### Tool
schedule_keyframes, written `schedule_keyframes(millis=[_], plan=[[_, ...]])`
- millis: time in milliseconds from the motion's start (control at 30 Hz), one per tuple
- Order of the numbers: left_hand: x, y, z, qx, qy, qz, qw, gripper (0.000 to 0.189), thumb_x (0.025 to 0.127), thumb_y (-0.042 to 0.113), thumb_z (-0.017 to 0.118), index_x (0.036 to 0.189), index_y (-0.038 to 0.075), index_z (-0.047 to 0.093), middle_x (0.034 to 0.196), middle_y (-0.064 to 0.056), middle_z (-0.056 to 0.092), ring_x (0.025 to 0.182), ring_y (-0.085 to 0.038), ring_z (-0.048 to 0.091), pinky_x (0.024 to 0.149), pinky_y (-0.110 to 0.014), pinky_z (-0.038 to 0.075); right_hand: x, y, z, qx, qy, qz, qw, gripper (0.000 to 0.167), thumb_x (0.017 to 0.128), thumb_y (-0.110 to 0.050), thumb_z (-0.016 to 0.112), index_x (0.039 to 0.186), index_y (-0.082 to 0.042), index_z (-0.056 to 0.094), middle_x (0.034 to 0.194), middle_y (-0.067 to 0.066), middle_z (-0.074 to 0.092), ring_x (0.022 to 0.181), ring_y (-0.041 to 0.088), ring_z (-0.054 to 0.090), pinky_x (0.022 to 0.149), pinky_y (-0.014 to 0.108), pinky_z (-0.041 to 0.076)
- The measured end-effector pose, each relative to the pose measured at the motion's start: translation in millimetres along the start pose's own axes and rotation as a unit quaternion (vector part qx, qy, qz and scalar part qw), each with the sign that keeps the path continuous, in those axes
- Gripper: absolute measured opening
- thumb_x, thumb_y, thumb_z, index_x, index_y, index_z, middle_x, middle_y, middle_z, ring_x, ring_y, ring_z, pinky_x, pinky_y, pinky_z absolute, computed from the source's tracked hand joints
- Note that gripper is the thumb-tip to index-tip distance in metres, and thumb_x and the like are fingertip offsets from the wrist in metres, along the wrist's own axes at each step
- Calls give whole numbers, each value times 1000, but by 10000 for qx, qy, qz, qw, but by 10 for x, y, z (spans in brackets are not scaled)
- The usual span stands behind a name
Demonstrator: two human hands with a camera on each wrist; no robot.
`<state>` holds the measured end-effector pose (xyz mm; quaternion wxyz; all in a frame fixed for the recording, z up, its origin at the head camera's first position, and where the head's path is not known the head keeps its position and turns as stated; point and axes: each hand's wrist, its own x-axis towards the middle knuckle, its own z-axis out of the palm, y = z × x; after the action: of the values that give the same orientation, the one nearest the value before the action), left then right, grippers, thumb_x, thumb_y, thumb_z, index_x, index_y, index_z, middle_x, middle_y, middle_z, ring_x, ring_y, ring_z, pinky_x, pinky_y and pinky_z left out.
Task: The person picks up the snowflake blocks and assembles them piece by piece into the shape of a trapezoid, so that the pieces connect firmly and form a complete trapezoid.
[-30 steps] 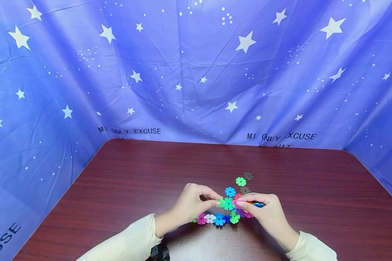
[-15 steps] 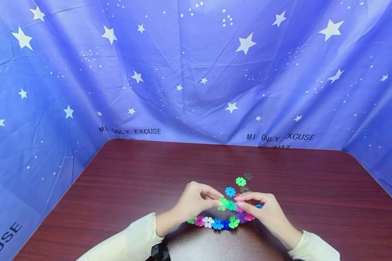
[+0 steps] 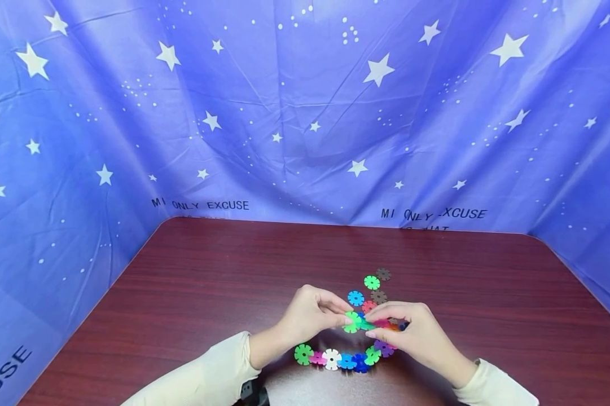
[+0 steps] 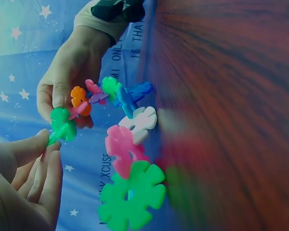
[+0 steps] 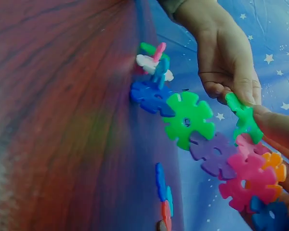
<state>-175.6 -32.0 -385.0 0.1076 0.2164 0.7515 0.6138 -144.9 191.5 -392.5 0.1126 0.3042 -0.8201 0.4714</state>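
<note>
Plastic notched-disc chain (image 3: 360, 362), multicoloured, at the near part of the counter (image 3: 223, 265); upper end raised between both hands. Left hand (image 3: 312, 310): pinched on light-green end disc (image 3: 351, 322). Right hand (image 3: 418, 328): thumb and fingers holding adjoining teal-green disc (image 4: 61, 116). Likely faults: slots popping apart through crooked pushing; joints twisting loose through drag from the lower run. Long axis: bent into a U, open leftward; lower run roughly left-to-right, green tail disc (image 4: 132, 195) pointing left. Beyond: loose discs (image 3: 372, 282), flat.
</note>
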Motion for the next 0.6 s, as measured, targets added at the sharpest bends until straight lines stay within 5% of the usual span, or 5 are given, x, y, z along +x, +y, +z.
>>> schedule_keyframes(millis=[200,433,600], plan=[[69,-62,-47,-376,-518,-240,9977,16,77,5,76,91,-4,73,82,-16,72,69,-21,69,64,-28,56,-40,116,1,137,105,-713,9973,22,70,3,79,86,-11,75,88,3,71,83,11,66,74,13,50],[278,-226,-166,-713,-820,-827,9906,23,81,4,72,102,-6,69,94,-18,71,83,-21,69,73,-32,56,-60,245,-64,472,-106,-519,9975,22,70,8,77,85,-7,74,86,4,71,80,11,65,72,16,52],[488,-354,-215,-408,-996,-885,9902,27,80,-2,71,107,-7,67,102,-19,69,93,-20,68,81,-28,54,-72,278,-89,279,-223,-680,9970,21,70,7,77,85,-7,73,84,3,70,77,10,64,69,15,51]])
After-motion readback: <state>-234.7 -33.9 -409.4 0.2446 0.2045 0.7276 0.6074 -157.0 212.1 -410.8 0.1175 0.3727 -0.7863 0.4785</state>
